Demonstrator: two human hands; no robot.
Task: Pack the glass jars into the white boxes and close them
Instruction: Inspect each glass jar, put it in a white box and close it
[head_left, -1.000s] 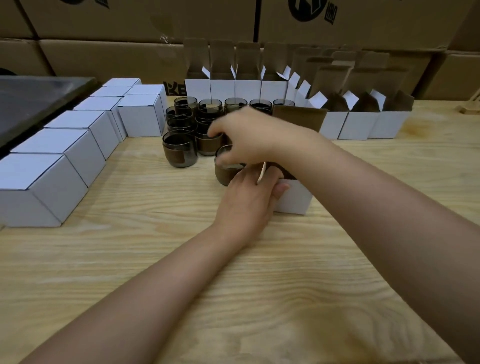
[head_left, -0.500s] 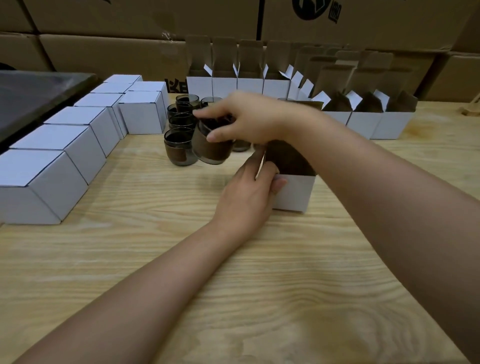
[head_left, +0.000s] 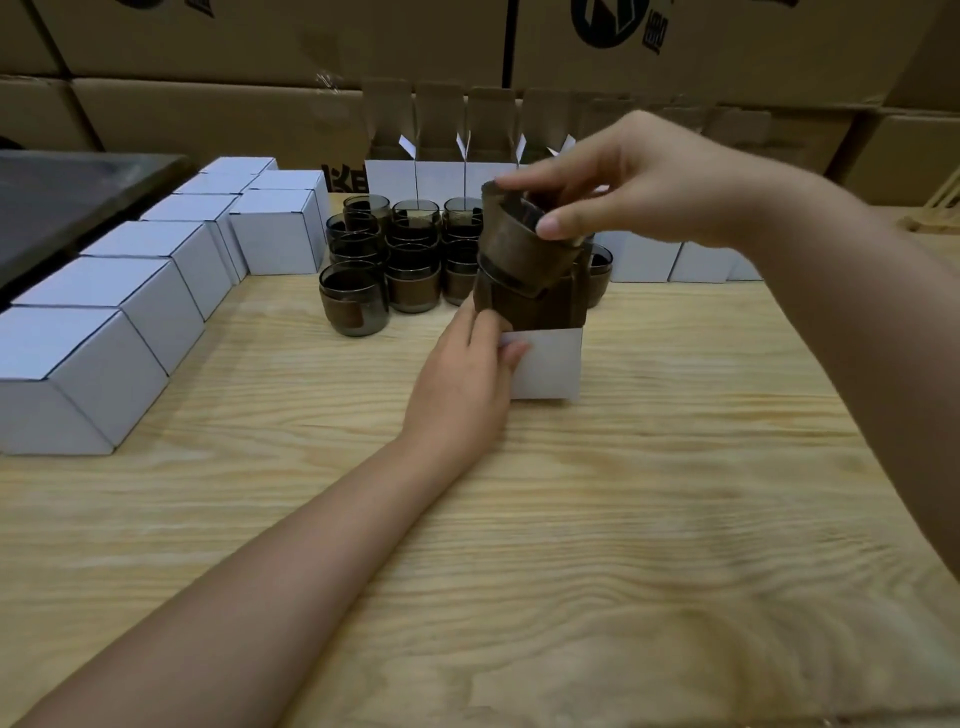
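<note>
My right hand (head_left: 628, 182) pinches the rim of a dark glass jar (head_left: 519, 247) with a brown band and holds it tilted just above the mouth of an open white box (head_left: 548, 366). My left hand (head_left: 465, 379) grips that box's left side, thumb on its front, on the wooden table (head_left: 623, 519). Several more dark jars (head_left: 356, 299) stand clustered behind the box. Behind them, a row of open white boxes (head_left: 441, 176) with raised brown flaps lines the back.
Several closed white boxes (head_left: 83, 369) run in a line along the left, reaching back to the jars. A dark board (head_left: 62, 197) lies at the far left. Stacked brown cartons (head_left: 260, 62) form a wall behind the table. More open boxes (head_left: 696, 260) sit under my right wrist.
My right hand lifted a jar out of the cluster and carried it rightward over the open box. My left hand stayed on the box's side.
</note>
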